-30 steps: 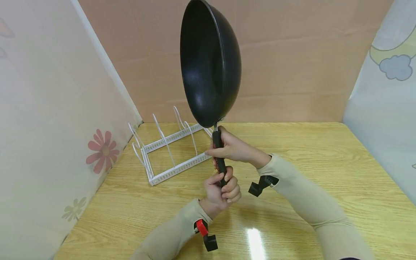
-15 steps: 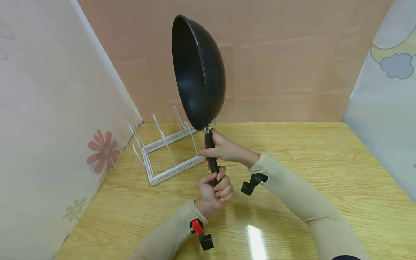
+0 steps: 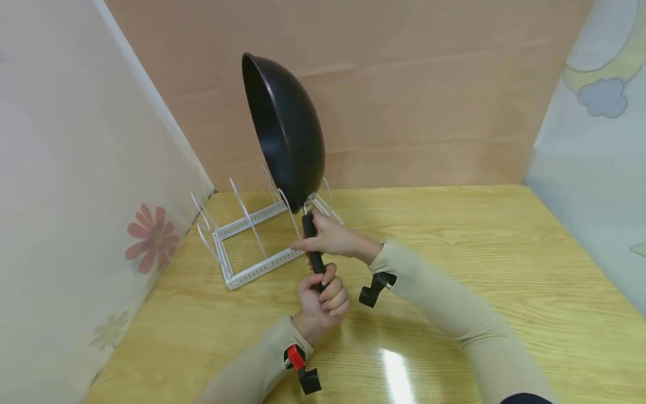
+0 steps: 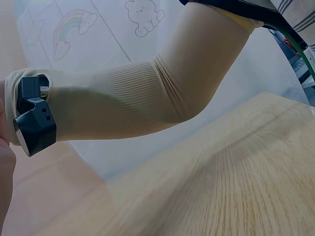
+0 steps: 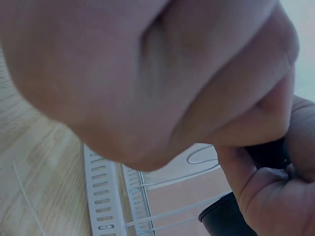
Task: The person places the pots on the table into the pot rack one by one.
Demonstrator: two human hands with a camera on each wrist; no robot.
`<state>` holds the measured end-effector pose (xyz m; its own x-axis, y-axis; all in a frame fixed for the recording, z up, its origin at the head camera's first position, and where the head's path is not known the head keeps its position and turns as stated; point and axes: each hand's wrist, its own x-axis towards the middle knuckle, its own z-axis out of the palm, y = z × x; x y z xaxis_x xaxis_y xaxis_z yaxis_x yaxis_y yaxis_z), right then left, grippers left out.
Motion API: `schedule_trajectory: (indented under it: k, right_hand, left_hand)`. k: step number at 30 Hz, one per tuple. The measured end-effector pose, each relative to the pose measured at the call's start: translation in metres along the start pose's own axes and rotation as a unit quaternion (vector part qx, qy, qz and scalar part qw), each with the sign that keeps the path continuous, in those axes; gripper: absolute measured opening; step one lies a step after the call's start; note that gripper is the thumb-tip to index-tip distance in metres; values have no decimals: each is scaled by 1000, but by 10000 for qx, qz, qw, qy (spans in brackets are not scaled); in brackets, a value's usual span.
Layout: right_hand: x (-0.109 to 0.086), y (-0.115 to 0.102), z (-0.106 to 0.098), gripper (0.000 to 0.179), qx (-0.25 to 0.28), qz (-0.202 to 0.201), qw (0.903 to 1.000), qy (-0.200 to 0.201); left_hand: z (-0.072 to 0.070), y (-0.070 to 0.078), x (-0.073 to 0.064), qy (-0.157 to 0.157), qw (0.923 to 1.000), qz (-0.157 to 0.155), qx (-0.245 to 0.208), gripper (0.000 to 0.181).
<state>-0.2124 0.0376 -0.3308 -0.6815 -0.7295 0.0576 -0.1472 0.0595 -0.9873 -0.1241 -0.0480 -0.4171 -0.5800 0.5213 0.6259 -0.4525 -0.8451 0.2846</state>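
Observation:
A deep black wok [image 3: 298, 129] is held up on its side, its hollow turned to the left and its black handle [image 3: 315, 261] pointing down toward me. My left hand [image 3: 323, 300] grips the handle's lower end, fingers wrapped round it. Higher up, near the metal neck, my right hand [image 3: 333, 238] holds the same handle. Behind and left of the hands stands a white wire rack [image 3: 262, 268] with upright loops. The wok's lower rim overlaps the rack's right part in the head view. In the right wrist view, the slotted rack rail [image 5: 102, 196] shows below the hand.
The rack stands on a wood-grain table [image 3: 479, 269] near the left wall panel [image 3: 60, 168], which has flower prints. A brown back panel [image 3: 429, 112] rises behind the table. In the left wrist view, the sleeved right forearm [image 4: 108, 108] crosses the frame.
Both hands have carried the wok to the left, down and farther away, toward the rack's right part. Its top has tilted further left. The grips look the same; the view has shifted slightly.

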Motion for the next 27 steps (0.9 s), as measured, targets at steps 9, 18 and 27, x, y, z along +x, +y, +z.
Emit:
schedule_trajectory:
  k: [9,18,27]
  right_hand:
    - [2,9,8,41,-140,56,9999,-84]
    - [1,21,10,40,-120,310,9994,-104]
    - [2,35,11,35,108,507,9987,5]
  left_hand:
    - [-3,-2,-10,-51,10000,24,77,18]
    - [-4,-8,-13,194,9997,121,-47,19]
    - [-7,-13,-17,517,9985,129,-104,21]
